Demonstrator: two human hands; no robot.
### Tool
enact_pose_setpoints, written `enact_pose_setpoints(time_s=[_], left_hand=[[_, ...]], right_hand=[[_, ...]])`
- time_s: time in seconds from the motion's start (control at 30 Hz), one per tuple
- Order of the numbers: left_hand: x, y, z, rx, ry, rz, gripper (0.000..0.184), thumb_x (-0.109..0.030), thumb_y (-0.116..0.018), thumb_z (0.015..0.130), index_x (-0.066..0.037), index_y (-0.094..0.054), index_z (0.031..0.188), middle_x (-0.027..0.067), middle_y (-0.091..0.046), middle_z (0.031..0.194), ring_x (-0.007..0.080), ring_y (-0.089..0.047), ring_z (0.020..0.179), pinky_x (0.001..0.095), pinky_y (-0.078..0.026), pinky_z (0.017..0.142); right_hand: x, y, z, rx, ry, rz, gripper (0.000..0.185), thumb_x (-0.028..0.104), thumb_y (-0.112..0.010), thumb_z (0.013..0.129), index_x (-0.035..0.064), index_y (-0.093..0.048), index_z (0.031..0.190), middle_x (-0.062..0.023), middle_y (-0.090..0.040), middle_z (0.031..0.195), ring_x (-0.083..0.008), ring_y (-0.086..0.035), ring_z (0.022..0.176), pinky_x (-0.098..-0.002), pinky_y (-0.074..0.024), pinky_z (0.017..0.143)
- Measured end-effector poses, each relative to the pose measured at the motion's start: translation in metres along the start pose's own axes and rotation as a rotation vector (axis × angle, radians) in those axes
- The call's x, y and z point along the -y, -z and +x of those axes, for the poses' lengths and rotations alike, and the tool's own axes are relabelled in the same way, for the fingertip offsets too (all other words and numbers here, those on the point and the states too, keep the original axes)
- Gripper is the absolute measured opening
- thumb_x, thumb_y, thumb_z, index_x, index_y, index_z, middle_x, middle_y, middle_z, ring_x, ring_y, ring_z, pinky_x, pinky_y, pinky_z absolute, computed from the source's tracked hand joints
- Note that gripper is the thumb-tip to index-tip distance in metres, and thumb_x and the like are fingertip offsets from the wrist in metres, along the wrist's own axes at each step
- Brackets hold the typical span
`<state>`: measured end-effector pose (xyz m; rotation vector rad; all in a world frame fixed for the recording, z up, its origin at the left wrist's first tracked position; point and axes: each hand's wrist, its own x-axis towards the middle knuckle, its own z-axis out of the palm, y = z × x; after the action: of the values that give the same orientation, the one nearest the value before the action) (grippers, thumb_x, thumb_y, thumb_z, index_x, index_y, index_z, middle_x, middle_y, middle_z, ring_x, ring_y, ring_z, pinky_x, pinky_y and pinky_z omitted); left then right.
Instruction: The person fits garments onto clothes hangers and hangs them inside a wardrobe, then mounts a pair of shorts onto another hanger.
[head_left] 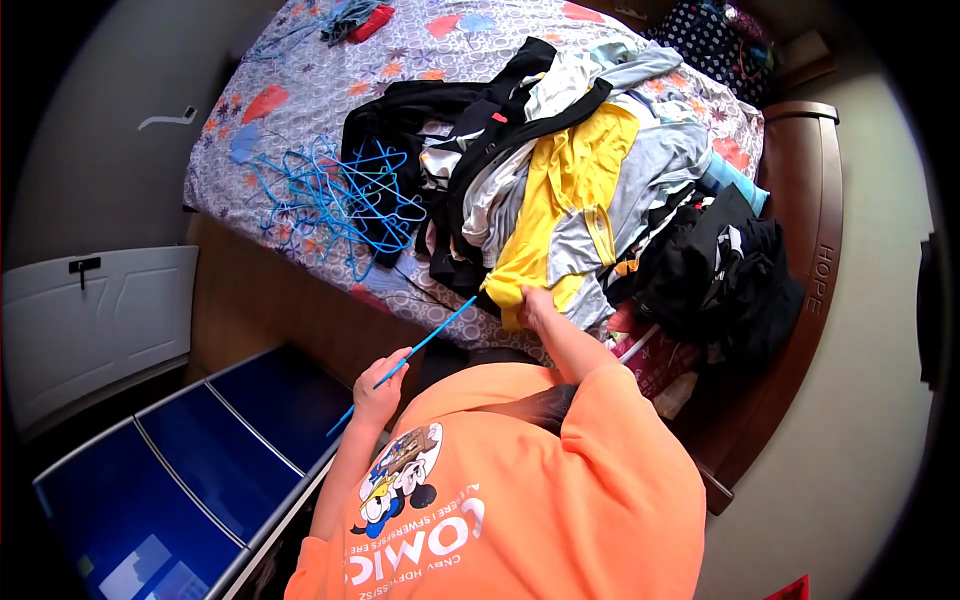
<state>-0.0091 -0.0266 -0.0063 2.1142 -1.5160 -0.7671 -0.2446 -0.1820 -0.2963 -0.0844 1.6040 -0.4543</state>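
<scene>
Yellow garment (570, 175) clamped in right hand (537, 304), hanger (440, 329) in left (379, 385); clothes (577, 248) beneath, tangled hangers (352, 198)

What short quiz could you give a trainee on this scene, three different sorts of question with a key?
1. Which hand holds the yellow garment?
2. In the picture, where does the tangle of blue hangers lie from the yellow garment?
A) to the left
B) to the right
C) on top of it
3. Fill in: the word on the wooden bed end reads ____.

Key:
1. The right hand.
2. A.
3. HOPE.
</scene>
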Motion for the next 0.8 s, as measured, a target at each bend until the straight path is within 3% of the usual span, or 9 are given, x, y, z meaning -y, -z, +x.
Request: enact_pose_setpoints(time_s=[0.13,0.27,0.43,0.47,0.53,0.63,0.67,0.73,0.8], left_hand=[[0.001,0.004,-0.012,0.0,0.053,0.029,0.022,-0.011,-0.062,0.082,-0.017,-0.065,0.103,0.0105,-0.058,0.073,0.0296,-0.059,0.067,0.0372,-0.046,0.057],[-0.005,0.005,-0.017,-0.042,-0.037,0.099,0.015,-0.009,-0.061,0.082,-0.013,-0.066,0.096,0.0093,-0.057,0.075,0.0289,-0.059,0.067,0.0374,-0.047,0.059],[-0.067,0.023,-0.017,-0.093,-0.195,0.048,0.014,-0.006,-0.065,0.077,-0.006,-0.066,0.091,0.0107,-0.059,0.085,0.027,-0.06,0.071,0.0334,-0.048,0.063],[-0.076,0.025,-0.019,-0.128,-0.22,0.006,0.016,-0.004,-0.066,0.075,-0.005,-0.067,0.091,0.0116,-0.059,0.087,0.026,-0.06,0.074,0.0318,-0.047,0.063],[-0.089,0.03,-0.021,-0.142,-0.318,0.009,0.027,-0.002,-0.067,0.073,-0.005,-0.065,0.101,0.0139,-0.056,0.1,0.0288,-0.059,0.088,0.0316,-0.048,0.075],[-0.095,0.027,-0.024,-0.382,-0.384,-0.202,0.048,-0.01,-0.065,0.081,-0.005,-0.043,0.124,0.0071,-0.056,0.108,0.0147,-0.057,0.096,0.0303,-0.048,0.078],[-0.093,0.021,-0.032,-0.283,-0.044,-0.797,0.044,-0.013,-0.065,0.083,-0.005,-0.044,0.12,0.0086,-0.054,0.111,0.0168,-0.055,0.101,0.0305,-0.047,0.082],[-0.084,0.02,-0.045,-0.298,-0.139,-0.499,0.041,-0.017,-0.064,0.084,-0.005,-0.044,0.117,0.0088,-0.054,0.11,0.0173,-0.055,0.101,0.0304,-0.046,0.085],[-0.095,0.027,-0.051,-0.322,-0.113,-0.641,0.035,-0.017,-0.061,0.087,-0.004,-0.044,0.115,0.0078,-0.055,0.108,0.0168,-0.056,0.101,0.031,-0.046,0.086]], right_hand=[[0.086,-0.016,-0.044,0.249,0.584,-0.181,0.019,0.022,-0.064,0.081,0.0055,-0.057,0.074,-0.0015,-0.054,0.067,-0.0131,-0.046,0.06,-0.0299,-0.0373,0.058],[0.157,-0.028,-0.126,0.454,1.06,-0.102,0.012,0.014,-0.06,0.082,0.0019,-0.059,0.08,-0.0045,-0.052,0.102,-0.0108,-0.049,0.09,-0.0246,-0.0402,0.077],[0.162,-0.042,-0.287,1.124,0.852,-0.221,0.017,0.016,-0.061,0.085,0.001,-0.062,0.078,-0.0077,-0.047,0.118,-0.0133,-0.047,0.1,-0.0269,-0.0398,0.086],[0.15,-0.048,-0.298,1.213,1.042,-0.319,0.017,0.017,-0.062,0.084,0.002,-0.062,0.076,-0.0085,-0.048,0.117,-0.0145,-0.047,0.104,-0.0283,-0.0379,0.09],[0.131,-0.052,-0.329,1.489,1.005,-0.323,0.02,0.021,-0.065,0.084,0.0023,-0.064,0.079,-0.0084,-0.048,0.117,-0.0177,-0.046,0.108,-0.0316,-0.0356,0.094],[0.108,-0.051,-0.373,1.753,0.992,-0.438,0.018,0.022,-0.067,0.083,0.0046,-0.066,0.075,-0.0121,-0.047,0.122,-0.0234,-0.044,0.114,-0.0361,-0.0303,0.098],[0.102,-0.051,-0.383,1.821,0.99,-0.462,0.019,0.022,-0.067,0.083,0.0051,-0.066,0.076,-0.0123,-0.047,0.12,-0.0235,-0.043,0.113,-0.0364,-0.0309,0.098],[0.088,-0.05,-0.395,1.892,0.974,-0.475,0.021,0.024,-0.068,0.083,0.0041,-0.064,0.078,-0.0098,-0.046,0.114,-0.0226,-0.045,0.108,-0.0339,-0.0342,0.093],[0.083,-0.051,-0.4,1.93,0.973,-0.486,0.023,0.026,-0.066,0.084,0.0037,-0.065,0.078,-0.0093,-0.046,0.114,-0.0216,-0.045,0.108,-0.0333,-0.0352,0.093]])
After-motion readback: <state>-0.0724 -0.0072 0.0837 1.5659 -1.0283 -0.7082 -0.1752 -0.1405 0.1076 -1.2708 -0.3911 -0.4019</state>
